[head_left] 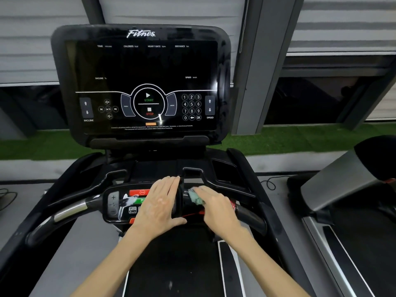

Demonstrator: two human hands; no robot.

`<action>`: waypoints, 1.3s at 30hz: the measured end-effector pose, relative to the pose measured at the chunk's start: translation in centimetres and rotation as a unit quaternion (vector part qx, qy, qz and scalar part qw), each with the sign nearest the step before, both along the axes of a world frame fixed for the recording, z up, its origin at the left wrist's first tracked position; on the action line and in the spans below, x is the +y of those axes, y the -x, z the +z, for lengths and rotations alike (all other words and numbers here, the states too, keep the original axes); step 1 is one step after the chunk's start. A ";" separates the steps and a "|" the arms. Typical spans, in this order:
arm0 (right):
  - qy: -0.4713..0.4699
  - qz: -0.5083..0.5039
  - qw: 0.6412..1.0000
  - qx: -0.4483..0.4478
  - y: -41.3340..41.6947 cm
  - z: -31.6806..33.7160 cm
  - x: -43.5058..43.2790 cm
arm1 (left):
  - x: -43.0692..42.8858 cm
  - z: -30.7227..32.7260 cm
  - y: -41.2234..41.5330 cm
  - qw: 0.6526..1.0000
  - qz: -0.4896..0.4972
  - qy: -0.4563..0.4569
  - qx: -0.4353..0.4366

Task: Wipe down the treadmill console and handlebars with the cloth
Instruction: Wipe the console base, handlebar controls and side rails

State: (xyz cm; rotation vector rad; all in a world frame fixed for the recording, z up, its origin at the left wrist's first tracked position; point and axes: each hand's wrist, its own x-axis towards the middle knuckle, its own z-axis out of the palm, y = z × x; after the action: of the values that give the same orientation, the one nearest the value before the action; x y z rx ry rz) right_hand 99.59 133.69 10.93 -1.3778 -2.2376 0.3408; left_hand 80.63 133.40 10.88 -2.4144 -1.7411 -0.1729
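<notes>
A crumpled green cloth (196, 198) lies on the right side of a treadmill's lower control panel (113, 203), near where the right handlebar (250, 215) begins. It is bunched beneath the fingers of the person's right hand (216, 209). That hand is blurred, and it cannot be told whether the fingers curl round the cloth or only press it down.

The left hand (162, 202) lies flat on the middle of the same panel, fingers straight and close together, thumb spread toward the near edge, holding nothing. Just left of it are a red stop button (139, 192) and a green button (139, 200), with plus and minus keys (113, 203) at the panel's left end. A thin red cord (192, 215) runs between the two hands.

The left handlebar (70, 211), black with a metallic band, curves out from the panel's left end. Above stands the dark console screen (145, 82), with START and STOP marks at its lower centre, a number pad to the right, and incline and speed arrows at either lower corner. The black running belt (171, 264) lies below the forearms. A second treadmill (342, 189) stands at right, a strip of green turf (300, 136) runs behind, and a black cable (271, 184) loops on the floor.
</notes>
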 end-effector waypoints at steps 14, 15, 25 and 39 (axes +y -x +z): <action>0.007 0.021 0.996 -0.085 -0.3 0.2 1.5 | 0.0 -0.3 -0.2 1.000 -0.004 -0.002 -0.031; 0.007 0.026 0.996 -0.085 -0.5 0.3 1.7 | 0.0 -0.3 -0.2 0.999 -0.004 -0.002 -0.038; -0.007 0.029 0.999 -0.043 1.4 0.3 1.1 | 0.2 -0.7 0.1 0.997 -0.021 -0.011 -0.072; 0.036 0.045 0.998 0.014 1.2 1.2 0.5 | 0.1 -0.4 0.0 0.995 -0.029 -0.013 -0.094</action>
State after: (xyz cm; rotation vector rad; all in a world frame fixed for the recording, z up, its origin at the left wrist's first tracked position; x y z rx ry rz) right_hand 98.36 134.22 12.18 -1.3018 -2.2899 0.4742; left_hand 80.60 133.50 10.52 -2.5023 -1.7309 -0.4418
